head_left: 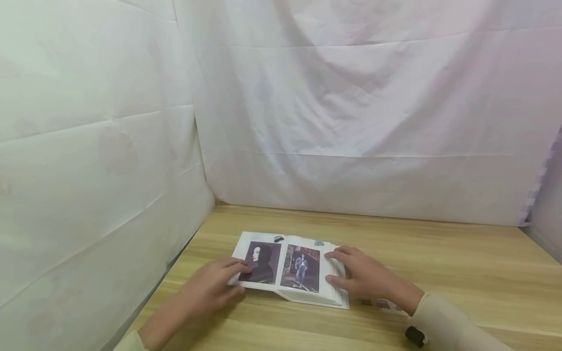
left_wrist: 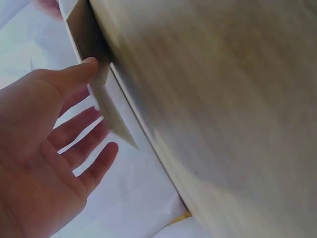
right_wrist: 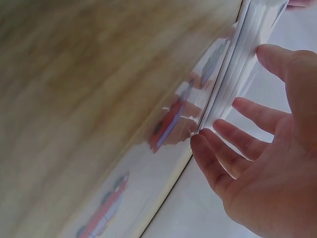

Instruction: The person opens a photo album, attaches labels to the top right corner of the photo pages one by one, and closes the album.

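An open photo album (head_left: pixel 283 295) lies on the wooden table, a photo showing on each page. The left photo (head_left: pixel 265 270) is a dark portrait; the right photo (head_left: pixel 303 261) has a standing figure in denim. Small vehicle stickers sit above them: a dark sticker (head_left: pixel 279 239) and a pale sticker (head_left: pixel 319 243). My left hand (head_left: pixel 210 285) rests at the album's left edge, its fingertips over the page and its thumb below the cover. My right hand (head_left: pixel 366 273) has spread fingers at the right edge, where the thick page stack (right_wrist: pixel 233 69) shows beside the fingertips.
A clear sheet of vehicle stickers (right_wrist: pixel 106 213) lies on the table (head_left: pixel 461 278) right of the album, partly under my right wrist. A black object (head_left: pixel 414 336) is by the right sleeve. White cloth (head_left: pixel 351 122) hangs behind and to the left.
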### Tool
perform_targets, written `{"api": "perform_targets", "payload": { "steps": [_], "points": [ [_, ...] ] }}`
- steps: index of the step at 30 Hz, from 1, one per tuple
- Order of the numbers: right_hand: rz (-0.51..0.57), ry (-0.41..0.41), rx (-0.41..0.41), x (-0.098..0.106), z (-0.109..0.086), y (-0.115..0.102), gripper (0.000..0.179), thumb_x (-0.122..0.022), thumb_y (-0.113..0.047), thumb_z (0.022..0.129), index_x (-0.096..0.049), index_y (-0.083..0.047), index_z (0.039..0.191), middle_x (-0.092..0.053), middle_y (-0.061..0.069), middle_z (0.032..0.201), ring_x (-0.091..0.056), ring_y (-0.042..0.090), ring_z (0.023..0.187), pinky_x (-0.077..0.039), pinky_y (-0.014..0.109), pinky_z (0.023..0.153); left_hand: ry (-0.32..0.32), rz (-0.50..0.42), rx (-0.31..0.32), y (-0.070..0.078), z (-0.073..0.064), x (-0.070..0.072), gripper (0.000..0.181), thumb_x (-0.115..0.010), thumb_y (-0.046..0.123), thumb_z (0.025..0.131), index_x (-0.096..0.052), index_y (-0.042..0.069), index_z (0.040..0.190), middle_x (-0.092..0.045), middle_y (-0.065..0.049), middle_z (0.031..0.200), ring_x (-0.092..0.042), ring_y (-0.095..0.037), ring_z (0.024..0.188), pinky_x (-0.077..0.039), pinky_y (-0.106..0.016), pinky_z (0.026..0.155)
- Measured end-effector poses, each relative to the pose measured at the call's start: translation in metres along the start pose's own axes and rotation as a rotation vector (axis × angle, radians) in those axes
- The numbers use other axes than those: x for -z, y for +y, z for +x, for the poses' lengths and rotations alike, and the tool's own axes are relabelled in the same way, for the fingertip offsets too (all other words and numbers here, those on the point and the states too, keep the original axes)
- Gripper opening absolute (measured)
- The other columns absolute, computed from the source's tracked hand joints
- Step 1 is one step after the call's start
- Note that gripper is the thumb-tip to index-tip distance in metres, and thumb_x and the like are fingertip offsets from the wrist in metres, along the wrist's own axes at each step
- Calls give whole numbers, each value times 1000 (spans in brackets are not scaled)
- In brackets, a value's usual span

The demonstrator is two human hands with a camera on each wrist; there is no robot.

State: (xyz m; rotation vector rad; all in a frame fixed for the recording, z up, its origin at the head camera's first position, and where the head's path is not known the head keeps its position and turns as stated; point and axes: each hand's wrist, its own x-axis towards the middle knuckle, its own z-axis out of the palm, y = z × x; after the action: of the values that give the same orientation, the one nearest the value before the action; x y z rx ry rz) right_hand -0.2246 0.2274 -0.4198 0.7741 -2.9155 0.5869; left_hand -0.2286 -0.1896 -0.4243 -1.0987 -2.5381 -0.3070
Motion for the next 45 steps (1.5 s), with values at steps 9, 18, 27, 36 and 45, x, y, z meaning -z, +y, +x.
{"api": "perform_targets", "payload": {
  "steps": [9,18,27,36,45],
  "points": [
    [2,-3,-1,0,0,-1,65,-68,-57,102,-62,-14,151,-57,22,157,-57,46,142,-51,70,111,238,74,-165,4,11,18,34,-92,26,85,-78,21,116,-77,-1,127,-69,-22,122,-59,-47,98],
    [5,8,3,1,-1,-3,65,-69,-56,102,-62,-13,150,-59,21,154,-59,45,140,-53,69,110,208,45,-182,16,26,32,36,-94,21,85,-76,19,116,-66,-8,146,-63,-26,136,-62,-38,104],
    [2,14,5,0,-1,-2,64,-69,-56,102,-63,-13,150,-60,20,153,-60,43,138,-54,68,108,233,-14,-160,31,40,30,27,-92,25,87,-76,11,102,-66,-17,146,-65,-33,136,-61,-40,107],
    [-4,8,-9,1,-1,-3,67,-68,-59,102,-62,-14,151,-59,21,155,-58,45,142,-51,70,112,348,-110,-110,61,61,20,48,-82,-2,80,-71,5,127,-45,-21,166,-63,-33,137,-62,-27,100],
    [-5,16,-15,1,1,-5,65,-72,-56,100,-64,-15,150,-60,22,154,-60,45,139,-53,68,110,301,-99,-113,93,82,3,74,-85,1,82,-55,5,150,-62,-14,148,-71,-20,125,-60,-20,99]
  ]
}}
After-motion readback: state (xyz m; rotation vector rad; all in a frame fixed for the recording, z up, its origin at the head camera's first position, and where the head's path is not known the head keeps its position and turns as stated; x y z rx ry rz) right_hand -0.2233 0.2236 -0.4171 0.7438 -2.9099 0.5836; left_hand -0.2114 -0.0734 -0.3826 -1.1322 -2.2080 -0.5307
